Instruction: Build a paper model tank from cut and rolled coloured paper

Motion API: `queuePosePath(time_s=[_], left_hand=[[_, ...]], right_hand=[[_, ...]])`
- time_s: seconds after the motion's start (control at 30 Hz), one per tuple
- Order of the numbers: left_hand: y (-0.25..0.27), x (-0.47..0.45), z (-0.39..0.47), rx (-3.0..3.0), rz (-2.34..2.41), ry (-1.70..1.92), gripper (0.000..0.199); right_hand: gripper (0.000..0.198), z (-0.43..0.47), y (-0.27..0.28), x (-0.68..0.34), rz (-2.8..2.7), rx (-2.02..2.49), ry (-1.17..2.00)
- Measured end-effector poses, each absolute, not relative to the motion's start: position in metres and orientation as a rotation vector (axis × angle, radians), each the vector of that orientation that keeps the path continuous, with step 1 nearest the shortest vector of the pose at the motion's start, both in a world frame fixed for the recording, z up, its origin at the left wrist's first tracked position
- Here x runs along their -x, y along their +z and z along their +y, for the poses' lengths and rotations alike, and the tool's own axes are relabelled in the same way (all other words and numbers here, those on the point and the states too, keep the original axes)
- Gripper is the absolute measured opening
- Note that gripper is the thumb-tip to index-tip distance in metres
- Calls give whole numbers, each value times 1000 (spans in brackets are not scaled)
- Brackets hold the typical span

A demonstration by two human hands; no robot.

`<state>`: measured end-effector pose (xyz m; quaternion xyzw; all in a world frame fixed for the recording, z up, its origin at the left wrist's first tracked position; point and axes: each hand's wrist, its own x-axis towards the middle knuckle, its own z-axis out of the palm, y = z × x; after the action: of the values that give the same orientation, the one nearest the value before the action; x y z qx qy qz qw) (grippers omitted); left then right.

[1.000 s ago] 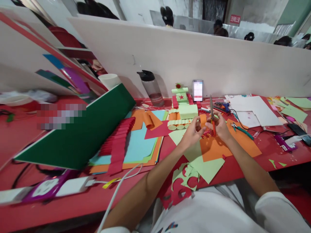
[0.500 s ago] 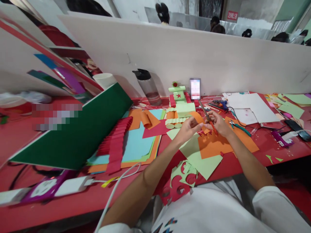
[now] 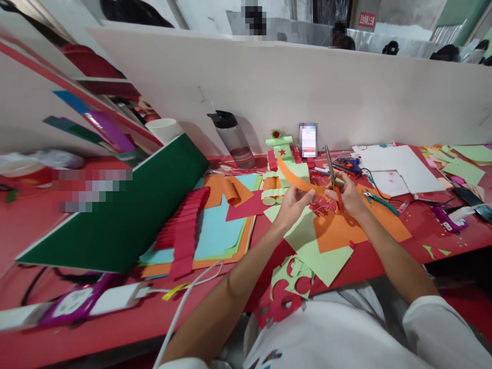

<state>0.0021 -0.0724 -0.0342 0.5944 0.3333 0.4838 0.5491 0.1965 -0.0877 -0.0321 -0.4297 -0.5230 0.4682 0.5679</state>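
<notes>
My left hand (image 3: 292, 206) is closed on a curved orange paper strip (image 3: 294, 178), whose free end arcs up to the left. My right hand (image 3: 347, 193) grips scissors (image 3: 338, 196) with red handles, the blades pointing up and away from me. Its fingertips meet the right end of the strip. Just behind the strip stands a pale green and orange paper model (image 3: 280, 173) with a red star. Below my hands lie an orange sheet (image 3: 338, 233) and a pale green sheet (image 3: 326, 264). Small red paper stars (image 3: 323, 209) are partly hidden under the hands.
A water bottle (image 3: 234, 141) and a phone (image 3: 308, 140) stand by the white partition. Left are a green board (image 3: 115, 215), stacked coloured paper (image 3: 217, 230) and pleated red paper (image 3: 182, 225). Pliers (image 3: 380, 202) and a purple power strip (image 3: 448, 218) lie right. Cut-out scraps (image 3: 292, 277) lie nearest me.
The orange strip has swung up and left, now stretched out more. My left hand has shifted slightly left and down, and the scissors have turned more upright in my right hand.
</notes>
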Motion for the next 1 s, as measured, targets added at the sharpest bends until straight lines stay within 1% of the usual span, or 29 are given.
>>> queuePosePath(time_s=[0.13,0.27,0.5,0.7,0.87,1.0], left_hand=[[-39,-4,-75,-1566,801,980,46],[-44,-6,-74,-1609,838,955,48],[-43,-4,-71,-1607,807,1004,43],[-45,-4,-68,-1665,780,952,42],[-42,-3,-70,-1665,841,1032,43],[-34,0,-69,-1567,885,1181,35]], right_hand=[[54,-88,-35,-193,-1264,996,1106],[52,-88,-37,-190,-1295,983,1099],[54,-90,-37,-187,-1246,956,1115],[56,-90,-37,-180,-1184,956,1074],[59,-93,-33,-177,-1180,963,1077],[57,-96,-32,-178,-1247,929,1195]])
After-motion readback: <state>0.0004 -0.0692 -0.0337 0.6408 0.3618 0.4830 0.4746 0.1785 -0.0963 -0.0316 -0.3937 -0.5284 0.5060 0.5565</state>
